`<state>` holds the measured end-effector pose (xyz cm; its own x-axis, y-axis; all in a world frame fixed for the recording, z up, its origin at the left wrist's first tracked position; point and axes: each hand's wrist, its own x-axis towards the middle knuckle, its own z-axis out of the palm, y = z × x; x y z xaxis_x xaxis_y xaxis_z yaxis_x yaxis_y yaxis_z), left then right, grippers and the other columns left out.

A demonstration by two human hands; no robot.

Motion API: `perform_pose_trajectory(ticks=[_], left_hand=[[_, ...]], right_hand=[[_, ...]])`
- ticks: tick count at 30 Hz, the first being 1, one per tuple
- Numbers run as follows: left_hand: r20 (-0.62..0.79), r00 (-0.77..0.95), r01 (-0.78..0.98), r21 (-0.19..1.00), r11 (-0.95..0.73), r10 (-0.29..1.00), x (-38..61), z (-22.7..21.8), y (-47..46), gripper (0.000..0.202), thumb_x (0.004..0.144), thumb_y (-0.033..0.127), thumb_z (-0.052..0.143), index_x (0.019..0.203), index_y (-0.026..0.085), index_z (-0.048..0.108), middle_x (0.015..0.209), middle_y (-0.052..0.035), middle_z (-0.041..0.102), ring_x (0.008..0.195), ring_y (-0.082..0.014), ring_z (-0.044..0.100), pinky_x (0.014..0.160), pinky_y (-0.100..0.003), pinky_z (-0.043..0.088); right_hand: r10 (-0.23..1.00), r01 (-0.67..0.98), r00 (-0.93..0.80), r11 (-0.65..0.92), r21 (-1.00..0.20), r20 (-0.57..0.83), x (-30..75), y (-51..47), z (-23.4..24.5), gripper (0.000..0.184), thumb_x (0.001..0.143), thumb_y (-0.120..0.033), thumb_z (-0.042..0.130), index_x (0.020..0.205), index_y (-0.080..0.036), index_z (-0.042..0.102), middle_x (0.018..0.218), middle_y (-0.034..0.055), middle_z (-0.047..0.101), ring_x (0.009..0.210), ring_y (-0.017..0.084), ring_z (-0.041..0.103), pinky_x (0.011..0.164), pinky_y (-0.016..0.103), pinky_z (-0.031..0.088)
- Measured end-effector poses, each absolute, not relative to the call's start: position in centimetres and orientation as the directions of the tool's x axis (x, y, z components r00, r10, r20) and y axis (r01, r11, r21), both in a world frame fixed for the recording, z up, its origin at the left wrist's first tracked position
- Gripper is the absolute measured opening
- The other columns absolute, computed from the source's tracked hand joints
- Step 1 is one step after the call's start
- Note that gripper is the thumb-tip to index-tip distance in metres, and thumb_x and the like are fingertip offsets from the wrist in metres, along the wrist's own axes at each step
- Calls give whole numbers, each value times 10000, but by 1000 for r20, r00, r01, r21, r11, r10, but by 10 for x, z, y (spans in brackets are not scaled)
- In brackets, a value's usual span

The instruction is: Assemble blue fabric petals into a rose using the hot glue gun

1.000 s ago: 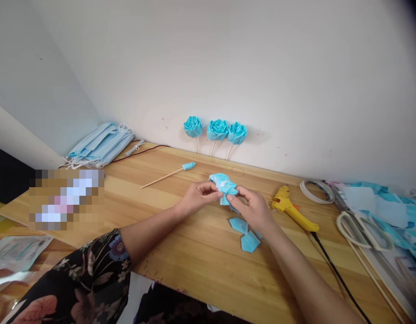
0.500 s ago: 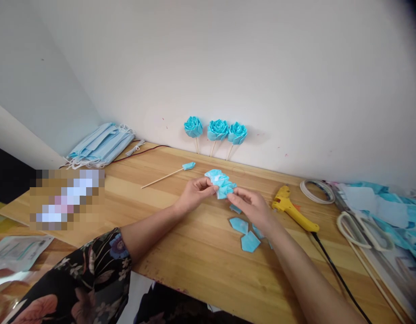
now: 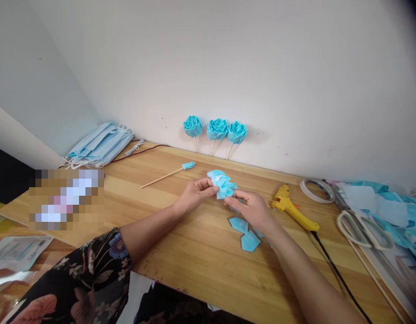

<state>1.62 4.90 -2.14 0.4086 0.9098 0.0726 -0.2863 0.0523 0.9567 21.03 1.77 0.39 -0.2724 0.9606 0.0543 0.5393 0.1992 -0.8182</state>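
Between my two hands is a strip of overlapping folded blue petals [image 3: 222, 182], pale blue and cloth-like. My left hand [image 3: 196, 195] pinches its left side, with the thumb lying along the near edge. At the lower right edge, my right hand [image 3: 250, 208] has thumb and fingers closed on the petals. Below that hand lie loose five-sided blue pieces [image 3: 250, 241] on the table, some partly hidden under the wrist. Left of the strip rests a wooden stick with a small folded blue bud [image 3: 188, 165] at its end.
Three blue flowers on sticks [image 3: 217, 129] lean against the wall. A yellow glue gun [image 3: 294, 209] with a black cord lies to the right, near a roll of tape [image 3: 316, 191], scissors [image 3: 365, 230] and blue scraps [image 3: 393, 211]. Face masks [image 3: 100, 144] are stacked at the back left.
The petal strip has shifted very slightly to the right in my hands. My right fingers have moved slightly left and down along its lower edge.
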Motion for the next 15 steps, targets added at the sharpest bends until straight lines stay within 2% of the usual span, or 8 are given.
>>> perform_pose_trajectory(ticks=[3,7,10,15], left_hand=[[70,380,-299,953,51,922,16,-25,51,405,677,485,803,747,125,631,734,-10,646,704,-112,576,758,-257,450],[68,442,-255,965,53,895,18,-30,50,417,676,487,803,714,114,618,717,-21,637,701,-117,573,743,-260,442],[72,484,-196,980,27,872,19,-30,47,425,691,499,788,722,108,624,716,-19,622,697,-114,558,724,-253,427],[86,518,-106,994,-36,851,16,-20,45,497,810,596,629,735,105,649,735,-38,625,740,-132,560,750,-260,432]], right_hand=[[947,442,-317,199,-875,55,212,19,3,363,857,-529,568,730,-194,629,724,14,648,692,175,566,644,291,418],[968,320,-239,159,-934,82,212,20,1,360,892,-534,537,816,-193,623,777,15,640,723,162,576,657,273,436],[971,328,-226,145,-934,71,211,19,-1,305,847,-496,623,835,-191,637,803,6,643,727,154,570,646,259,434],[978,425,-172,183,-886,119,210,18,0,286,844,-465,616,760,-192,628,711,-10,618,681,154,547,639,261,421]])
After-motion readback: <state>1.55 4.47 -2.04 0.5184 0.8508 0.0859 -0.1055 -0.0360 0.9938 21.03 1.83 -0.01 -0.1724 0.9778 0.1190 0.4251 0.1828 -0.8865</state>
